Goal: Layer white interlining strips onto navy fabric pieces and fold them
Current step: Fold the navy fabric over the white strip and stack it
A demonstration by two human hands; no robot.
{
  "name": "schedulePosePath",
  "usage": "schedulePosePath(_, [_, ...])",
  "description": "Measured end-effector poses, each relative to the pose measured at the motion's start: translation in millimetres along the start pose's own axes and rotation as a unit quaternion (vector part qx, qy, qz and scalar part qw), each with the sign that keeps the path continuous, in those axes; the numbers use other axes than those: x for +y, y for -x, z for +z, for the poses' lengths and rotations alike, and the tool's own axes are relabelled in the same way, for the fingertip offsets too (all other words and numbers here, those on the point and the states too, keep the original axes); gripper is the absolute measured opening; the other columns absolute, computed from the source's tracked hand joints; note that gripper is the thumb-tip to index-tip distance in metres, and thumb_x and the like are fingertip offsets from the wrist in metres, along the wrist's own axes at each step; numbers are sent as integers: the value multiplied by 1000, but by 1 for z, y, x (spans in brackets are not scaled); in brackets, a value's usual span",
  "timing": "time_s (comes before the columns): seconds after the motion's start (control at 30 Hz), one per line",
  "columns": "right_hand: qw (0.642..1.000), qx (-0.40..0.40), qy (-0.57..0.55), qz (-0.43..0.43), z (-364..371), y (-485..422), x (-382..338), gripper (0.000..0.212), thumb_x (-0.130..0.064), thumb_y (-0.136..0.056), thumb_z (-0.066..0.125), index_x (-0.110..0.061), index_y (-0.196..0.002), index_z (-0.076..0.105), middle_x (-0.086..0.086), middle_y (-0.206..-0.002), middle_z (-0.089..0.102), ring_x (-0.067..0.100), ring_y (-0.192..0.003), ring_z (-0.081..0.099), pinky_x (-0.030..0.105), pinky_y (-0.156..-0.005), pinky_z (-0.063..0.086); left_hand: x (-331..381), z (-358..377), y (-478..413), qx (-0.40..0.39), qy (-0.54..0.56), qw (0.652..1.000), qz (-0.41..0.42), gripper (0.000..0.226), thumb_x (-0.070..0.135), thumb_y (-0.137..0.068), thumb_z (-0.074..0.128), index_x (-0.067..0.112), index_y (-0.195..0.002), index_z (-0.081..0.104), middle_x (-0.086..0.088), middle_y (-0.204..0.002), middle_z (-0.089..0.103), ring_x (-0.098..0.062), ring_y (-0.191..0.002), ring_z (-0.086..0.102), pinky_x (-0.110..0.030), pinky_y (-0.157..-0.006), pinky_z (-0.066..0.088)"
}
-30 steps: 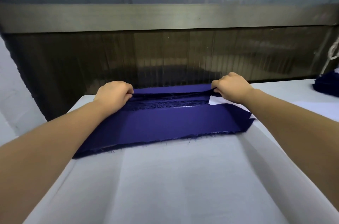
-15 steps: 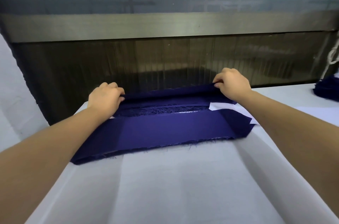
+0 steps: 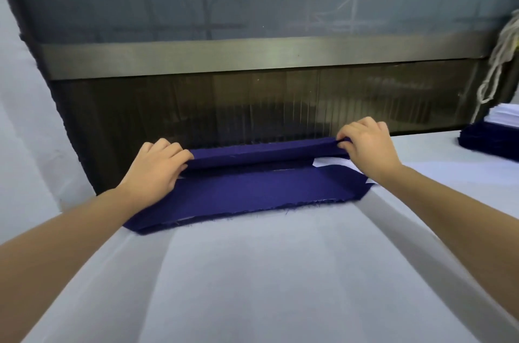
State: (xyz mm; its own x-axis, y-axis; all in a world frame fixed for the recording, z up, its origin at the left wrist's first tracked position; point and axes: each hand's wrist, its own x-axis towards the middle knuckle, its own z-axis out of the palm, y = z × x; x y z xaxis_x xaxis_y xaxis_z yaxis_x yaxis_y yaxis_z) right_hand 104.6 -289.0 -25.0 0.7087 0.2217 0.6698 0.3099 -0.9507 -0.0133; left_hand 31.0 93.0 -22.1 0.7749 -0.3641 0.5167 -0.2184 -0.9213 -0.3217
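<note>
Left hand, head view, centre-left of frame: fingers curled over the left end of the raised far fold of the navy fabric piece, gripping it. Thumb not visible, so I cannot tell how it closes underneath. Heel of the hand lies over the flat near part of the same piece.

Right hand, centre-right of frame: fingers bent, fingertips pinching the right end of the same fold. Hand clamped on cloth, wrist above the fabric's right corner.

Navy fabric piece: lies across the middle of the frame on the white-covered table, long axis left to right. Near part is flat, with a frayed near edge. Far edge is lifted between the two hands as a taut band, clear of the flat part.

White interlining strip: only a small patch shows, just below the right hand's fingertips, between the lifted band and the flat near part. A white sliver also shows at the fabric's right corner. The rest is covered by navy cloth.

Other items:
- Stack of navy pieces at the right edge of frame, well apart from the hands, with a white stack on top.
- Metal bar across the upper half of frame, with a dark ribbed panel beneath it.
- Pale cord hanging at upper right.
</note>
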Motion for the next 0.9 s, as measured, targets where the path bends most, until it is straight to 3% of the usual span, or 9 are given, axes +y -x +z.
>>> schedulePosePath(0.1, [1000, 5, -2, -30, -12, 27, 0, 14, -19, -93, 55, -16, -98, 68, -2, -100, 66, 22, -112, 44, 32, -87, 18, 4, -8, 23, 31, 6, 998, 53, 18, 2, -79, 70, 9, -95, 70, -9, -85, 65, -32, -73, 60, -42, -60, 45])
schedulePosePath(0.13, [999, 0, -6, -37, -17, 35, 0, 12, -19, -92, 57, -17, -96, 68, -4, -100, 66, 22, -113, 44, 33, -87, 18, 4, -10, 31, 40, 4, 997, 67, 14, 7, -84, 62, 10, -95, 70, -8, -86, 66, -31, -73, 61, -40, -61, 46])
schedulePosePath(0.2, [999, -18, -11, -48, -24, 48, -2, 11, -21, -93, 57, -19, -94, 67, -7, -99, 64, 19, -115, 44, 32, -90, 16, 5, -16, 45, 37, 9, 996, 76, 33, 18, -88, 39, 13, -95, 70, -5, -87, 67, -28, -73, 62, -31, -67, 42])
schedulePosePath(0.27, [997, -43, -15, -61, -29, 59, -4, 13, -24, -95, 52, -22, -96, 65, -10, -102, 61, 14, -117, 41, 28, -92, 14, 8, -24, 56, 29, 15, 996, 78, 40, 20, -86, 32, 13, -93, 70, -4, -84, 66, -26, -70, 61, -27, -66, 32])
schedulePosePath(0.43, [991, -73, -65, -89, -42, 77, -7, 9, -21, -96, 50, -21, -93, 59, -7, -96, 58, 12, -102, 46, 22, -87, 17, 15, -41, 78, 36, 35, 995, 92, 25, 9, -77, 51, 14, -90, 72, 0, -79, 67, -19, -66, 66, -26, -74, 34])
schedulePosePath(0.5, [987, -90, -93, -94, -46, 83, -7, 7, -17, -94, 52, -20, -89, 54, -5, -92, 58, 16, -95, 49, 21, -84, 20, 17, -45, 86, 17, 57, 994, 89, 27, 6, -73, 57, 14, -94, 72, 1, -82, 67, -19, -70, 66, -23, -76, 34])
schedulePosePath(0.67, [968, -180, -149, -92, -55, 95, -9, 7, -7, -87, 57, -10, -93, 61, -1, -110, 64, 22, -100, 56, 29, -90, 39, 18, -41, 103, -98, 116, 987, 48, 38, 19, -101, 33, 29, -134, 47, 10, -120, 52, -9, -112, 46, -18, -96, 32])
schedulePosePath(0.77, [956, -231, -161, -84, -60, 101, -12, 14, -8, -89, 56, -19, -96, 62, -6, -122, 60, 15, -111, 53, 25, -98, 38, 22, -43, 110, -124, 116, 984, 44, 40, 20, -101, 31, 31, -137, 43, 11, -119, 51, -8, -110, 45, -18, -95, 33])
schedulePosePath(0.9, [945, -257, -190, -71, -71, 106, -14, 38, -2, -88, 55, -34, -73, 42, -10, -122, 58, 13, -112, 50, 25, -99, 37, 24, -47, 114, -131, 141, 981, 40, 39, 18, -101, 33, 30, -136, 45, 11, -118, 52, -5, -111, 46, -9, -92, 28])
